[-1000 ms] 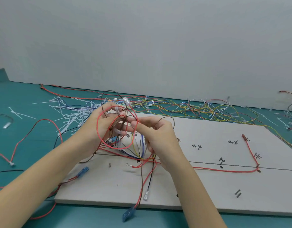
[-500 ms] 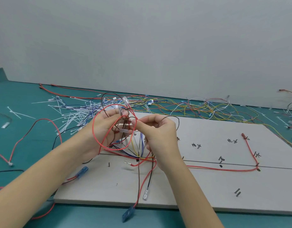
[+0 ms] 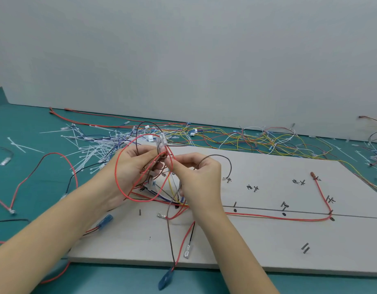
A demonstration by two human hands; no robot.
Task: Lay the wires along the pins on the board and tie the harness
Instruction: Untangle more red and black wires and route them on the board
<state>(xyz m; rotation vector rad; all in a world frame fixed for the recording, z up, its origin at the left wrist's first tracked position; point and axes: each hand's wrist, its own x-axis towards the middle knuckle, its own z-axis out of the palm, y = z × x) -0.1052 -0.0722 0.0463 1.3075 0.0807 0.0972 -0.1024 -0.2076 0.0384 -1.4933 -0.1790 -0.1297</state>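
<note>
A grey pin board lies on the teal table. One red wire runs along its pins from the middle to the right and bends up to a terminal. Above the board's left part, my left hand grips a tangled bundle of red, brown, yellow and blue wires with clear connectors at the top. A big red loop hangs around that hand. My right hand pinches a red strand of the same bundle, and a brown wire arcs over it. Loose ends with blue terminals dangle toward the board's front edge.
White cable ties lie heaped at the back left. A pile of yellow, red and white wires runs along the wall behind the board. Loose red wires sit at the left. A blue terminal rests by the board's left edge.
Both hands have risen slightly with the bundle. The red loop has widened and slid down around my left hand. My right fingers have closed in on the strands by the connectors.
</note>
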